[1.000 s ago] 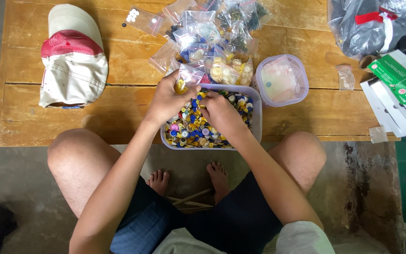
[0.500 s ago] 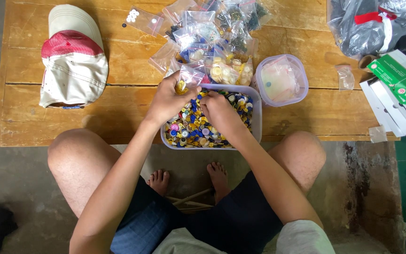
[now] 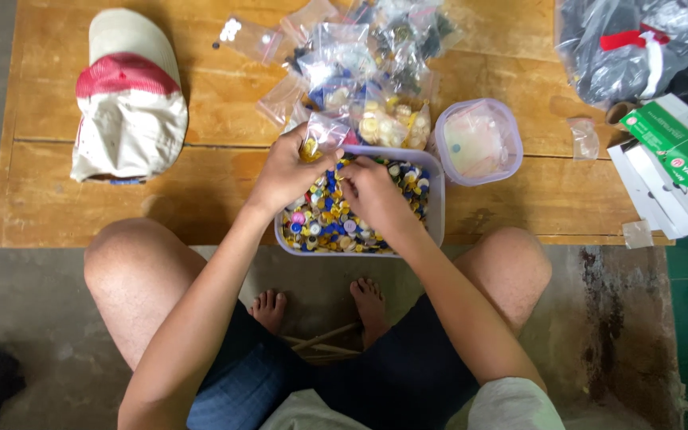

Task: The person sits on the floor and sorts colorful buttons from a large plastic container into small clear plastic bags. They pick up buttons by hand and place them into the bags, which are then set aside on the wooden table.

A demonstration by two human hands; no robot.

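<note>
Compared with half a second ago, little has shifted: the left hand [image 3: 287, 171] still pinches a small clear plastic zip bag [image 3: 322, 134] holding a few yellow pieces at the far left corner of the clear rectangular plastic tub [image 3: 438, 209], and the right hand [image 3: 372, 193] has stayed over the heap of small multicoloured buttons [image 3: 322, 224] that fills the tub, its fingers curled narrow with the tips together near the bag's mouth; whether a button sits between them I cannot tell. The tub rests at the near edge of a low table of worn wooden planks [image 3: 201, 191], partly overhanging it, between the person's bare knees. Just beyond the tub lies a pile of small clear bags of sorted buttons [image 3: 368, 72], and just to its right stands a round translucent container with a pale purple rim [image 3: 478, 143]. A red and cream cap [image 3: 127, 103] lies well apart on the left side of the table. At the far right are a crumpled clear plastic sack [image 3: 623, 48] and green and white cardboard boxes [image 3: 674, 151]. Below the table is a bare grey concrete floor [image 3: 33, 318], stained dark on the right.
</note>
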